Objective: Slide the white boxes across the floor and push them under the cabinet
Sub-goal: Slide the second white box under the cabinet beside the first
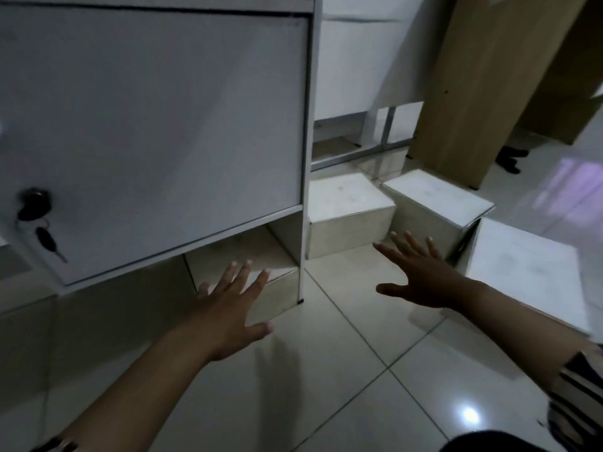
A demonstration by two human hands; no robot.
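Left hand (228, 308), fingers spread and straight, lies against the front of a white box (261, 262) seated under the cabinet (156, 109). Right hand (421, 272), likewise spread, hovers above the tiled floor (326, 370). Three more white boxes (437, 197) stand at 2 o'clock.

Glossy pale tile floor (326, 370) w/ light glare, wood panel (483, 86) leaning, dim room

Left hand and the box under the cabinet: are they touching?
Cannot tell. In the head view the left hand overlaps the box under the cabinet, fingers straight, but one view shows neither contact nor gap.
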